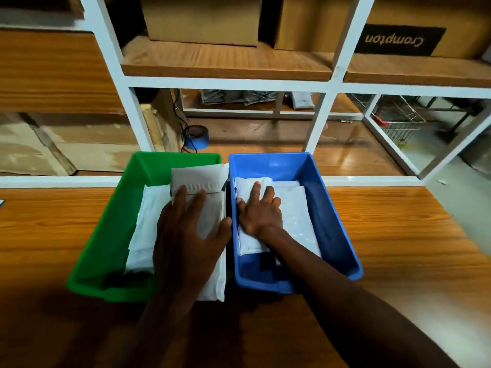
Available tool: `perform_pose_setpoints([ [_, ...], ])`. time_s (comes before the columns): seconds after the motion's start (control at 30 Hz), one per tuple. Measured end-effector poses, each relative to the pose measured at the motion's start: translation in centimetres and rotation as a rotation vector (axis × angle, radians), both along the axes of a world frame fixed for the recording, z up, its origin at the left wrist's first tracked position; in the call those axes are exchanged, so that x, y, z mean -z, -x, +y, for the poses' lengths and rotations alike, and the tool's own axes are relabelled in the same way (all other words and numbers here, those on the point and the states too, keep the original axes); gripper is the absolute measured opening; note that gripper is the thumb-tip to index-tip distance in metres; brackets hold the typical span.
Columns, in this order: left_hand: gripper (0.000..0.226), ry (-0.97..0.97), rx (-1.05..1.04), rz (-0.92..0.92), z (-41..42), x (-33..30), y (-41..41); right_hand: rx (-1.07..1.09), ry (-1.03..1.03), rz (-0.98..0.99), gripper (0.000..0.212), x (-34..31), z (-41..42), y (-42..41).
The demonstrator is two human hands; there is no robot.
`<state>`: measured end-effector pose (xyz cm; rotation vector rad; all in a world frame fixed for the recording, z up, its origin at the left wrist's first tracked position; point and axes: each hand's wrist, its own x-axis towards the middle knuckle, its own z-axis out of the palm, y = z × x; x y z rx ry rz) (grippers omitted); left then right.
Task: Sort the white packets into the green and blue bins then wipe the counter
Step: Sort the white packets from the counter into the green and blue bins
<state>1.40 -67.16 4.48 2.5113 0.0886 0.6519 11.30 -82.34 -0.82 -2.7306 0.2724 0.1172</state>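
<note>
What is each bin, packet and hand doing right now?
green bin: upright, holds white packets.
blue bin: upright, holds white packets.
top packet in green bin: lying over the bin's right rim.
left hand: flat, pressing that packet.
right hand: flat on packets in blue bin.

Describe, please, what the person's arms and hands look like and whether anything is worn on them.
Both arms are bare as far as the picture shows, with no sleeves in view. The left hand and the right hand wear no gloves, and no ring, watch or bracelet can be seen. Nails are short. Nothing is marked on them.
</note>
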Motion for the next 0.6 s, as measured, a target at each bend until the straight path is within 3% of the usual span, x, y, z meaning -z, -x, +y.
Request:
perform_pose_setpoints([
  [0.13, 0.071, -0.027, 0.016, -0.046, 0.2, 0.7, 1.2, -0.017, 0.103, 0.049, 0.074, 0.5, 0.1, -0.3],
  [0.27, 0.072, -0.004, 0.027, -0.082, 0.1, -0.3, 3.6, -0.031, 0.074, 0.06, 0.074, -0.3, -0.1, 0.4],
  [0.47, 0.073, 0.005, 0.039, -0.155, -1.9, -2.6, 4.7, -0.044, 0.039, -0.083, 0.073, -3.1, -3.3, 3.6],
  [0.6, 0.074, -0.013, 0.066, -0.039, -5.3, -2.9, 4.2, -0.011, 0.064, -0.183, 0.074, -4.0, -6.9, 8.1],
])
